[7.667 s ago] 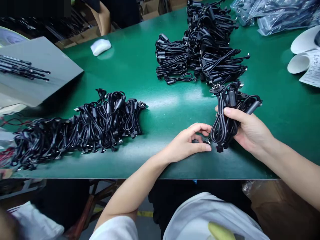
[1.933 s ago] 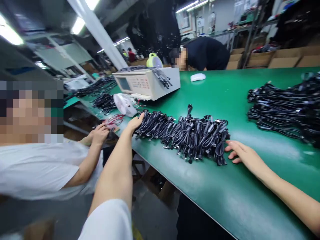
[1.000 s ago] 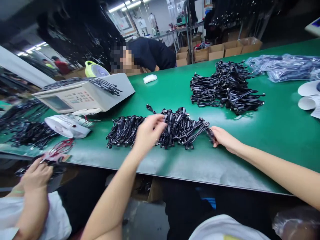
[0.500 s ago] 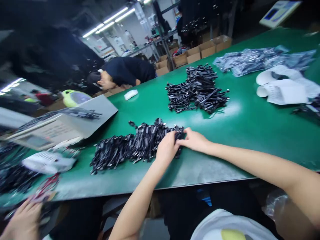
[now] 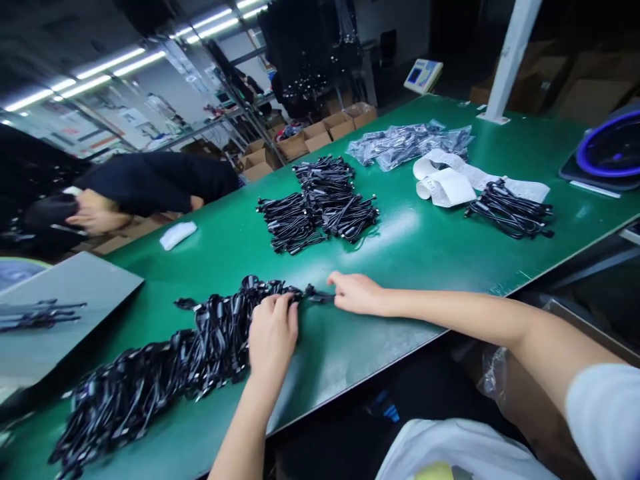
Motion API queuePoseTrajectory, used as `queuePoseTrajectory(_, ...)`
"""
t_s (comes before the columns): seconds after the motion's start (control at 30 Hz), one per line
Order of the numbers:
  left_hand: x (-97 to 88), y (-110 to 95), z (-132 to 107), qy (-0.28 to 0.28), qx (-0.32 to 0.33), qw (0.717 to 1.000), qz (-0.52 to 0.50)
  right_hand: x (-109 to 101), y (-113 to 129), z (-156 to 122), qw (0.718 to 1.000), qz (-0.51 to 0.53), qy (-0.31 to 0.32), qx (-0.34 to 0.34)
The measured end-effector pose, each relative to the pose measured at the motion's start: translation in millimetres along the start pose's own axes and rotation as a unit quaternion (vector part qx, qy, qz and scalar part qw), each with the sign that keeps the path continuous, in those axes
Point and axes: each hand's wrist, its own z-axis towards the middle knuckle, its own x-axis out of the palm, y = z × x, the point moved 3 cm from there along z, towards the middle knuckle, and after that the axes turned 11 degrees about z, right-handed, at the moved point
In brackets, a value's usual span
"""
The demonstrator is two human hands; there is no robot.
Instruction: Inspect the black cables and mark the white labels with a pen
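Strip lights (image 5: 115, 70) glow at the back of a crowded workroom, above a long green table (image 5: 425, 253) set at a slant from where I stand. Along its near left side lies a thick row of black cable bundles (image 5: 220, 333). The worker's left hand (image 5: 273, 333) rests at the row's right end, fingers bent over it; whether they grip, I cannot tell. Just to the right, the right hand (image 5: 355, 293) is drawn narrow, finger and thumb pinching a short black cable piece (image 5: 319, 295), much of it hidden.

Farther back on the table sits a second heap of black cables (image 5: 320, 200), with clear plastic bags (image 5: 405, 143) behind it. At right, a small cable pile (image 5: 513, 210) lies partly on a curling white paper (image 5: 445, 190). Across the table, a person in a dark top (image 5: 165, 180) bends low near cardboard boxes (image 5: 320, 137).
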Motion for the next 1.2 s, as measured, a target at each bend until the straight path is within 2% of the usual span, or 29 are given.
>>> queuePoseTrajectory(0.03,2.1,-9.4,-1.3,0.021,-0.028,0.995,-0.097,-10.7,-0.6,-10.0,1.000,-0.004,-0.007,-0.018)
queuePoseTrajectory(0.07,6.8,-19.5,-1.8,0.057,-0.067,0.970,-0.225,-19.8,-1.1,-19.1,0.999,-0.003,-0.014,-0.036)
queuePoseTrajectory(0.1,13.6,-30.5,-1.3,0.110,-0.105,0.920,-0.361,-27.3,-1.8,-27.0,0.998,0.002,-0.018,-0.052)
queuePoseTrajectory(0.13,18.3,-40.9,1.4,0.126,-0.119,0.897,-0.407,-33.2,-2.8,-33.2,0.998,0.008,-0.018,-0.062)
queuePoseTrajectory(0.23,27.3,-61.3,15.8,0.101,-0.155,0.851,-0.491,-42.8,-6.4,-43.2,0.996,0.044,-0.008,-0.078)
queuePoseTrajectory(0.33,27.9,-72.1,25.9,0.079,-0.173,0.758,-0.624,-44.7,-6.8,-43.5,0.992,0.102,-0.001,-0.075)
queuePoseTrajectory(0.4,25.6,-75.2,28.5,0.087,-0.165,0.720,-0.668,-43.2,-4.4,-37.8,0.989,0.133,0.020,-0.053)
queuePoseTrajectory(0.5,26.5,-73.1,29.6,0.113,-0.160,0.692,-0.695,-37.3,-1.4,-23.2,0.984,0.150,0.094,0.011)
queuePoseTrajectory(0.6,35.1,-68.2,28.3,0.142,-0.188,0.654,-0.719,-31.7,-6.8,-12.0,0.967,0.185,0.151,0.085)
queuePoseTrajectory(0.7,43.6,-67.6,24.8,0.172,-0.213,0.610,-0.744,-28.2,-20.1,-10.9,0.933,0.277,0.160,0.162)
queuePoseTrajectory(0.8,48.7,-69.0,21.4,0.209,-0.231,0.567,-0.762,-26.1,-29.6,-14.9,0.908,0.327,0.163,0.206)
queuePoseTrajectory(0.9,50.3,-68.3,19.0,0.234,-0.236,0.549,-0.767,-24.8,-31.7,-17.4,0.904,0.326,0.164,0.222)
queuePoseTrajectory(0.97,49.5,-67.7,18.0,0.240,-0.232,0.552,-0.765,-24.4,-30.7,-18.1,0.911,0.305,0.164,0.223)
queuePoseTrajectory(1.13,45.8,-68.6,17.6,0.226,-0.216,0.623,-0.717,-24.3,-25.5,-19.1,0.950,0.194,0.151,0.192)
queuePoseTrajectory(1.2,47.3,-69.5,17.2,0.226,-0.216,0.635,-0.706,-23.0,-25.0,-19.9,0.951,0.183,0.154,0.194)
